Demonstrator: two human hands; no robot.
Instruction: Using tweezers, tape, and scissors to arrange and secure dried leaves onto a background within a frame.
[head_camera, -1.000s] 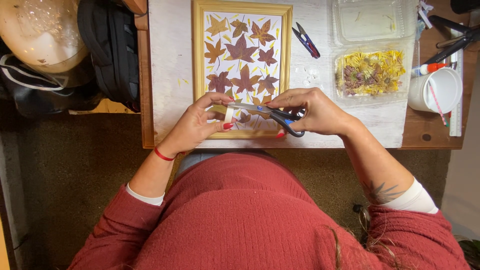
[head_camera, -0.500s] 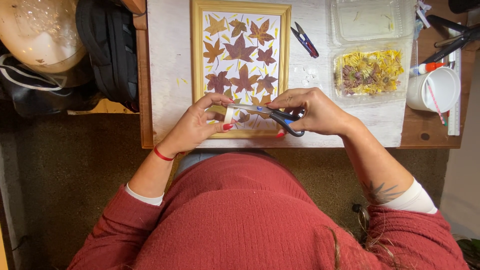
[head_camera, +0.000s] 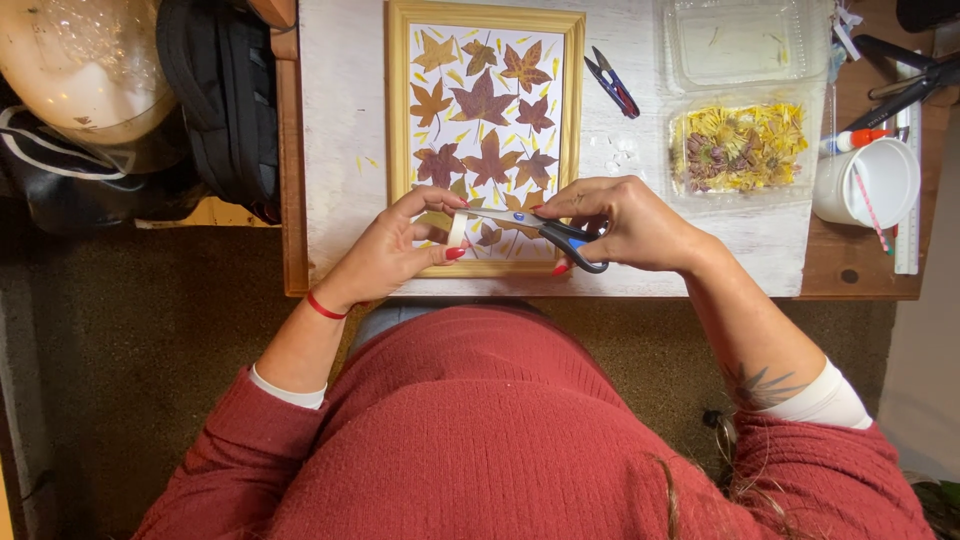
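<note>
A person in a red knitted sweater sits at a pale tabletop (head_camera: 350, 120), seen from above. The left hand (head_camera: 395, 250) pinches a small roll of white tape (head_camera: 458, 228) between thumb and curled fingers (head_camera: 430, 205), the nails painted red; a thin red band circles that wrist. The right hand (head_camera: 625, 222) has its fingers closed through the dark handles of a pair of scissors (head_camera: 540, 230) with blue trim. The blades point left and reach the tape roll; whether they are parted or closed cannot be told. Both hands hover over the near edge of a wooden picture frame (head_camera: 575, 120) lying flat on the tabletop. Inside it, pressed leaves (head_camera: 482, 100) in brown, orange and dark red are arranged on white paper with small yellow flecks.

Just right of the frame lies a small pair of snips (head_camera: 610, 82). Further right sits a clear plastic container (head_camera: 738, 148) filled with dried yellow flowers, its open lid (head_camera: 735, 42) above it. A white cup (head_camera: 870, 182) stands at the far right. To the left of the tabletop are a black bag (head_camera: 215, 100) and a rounded tan object (head_camera: 85, 60).
</note>
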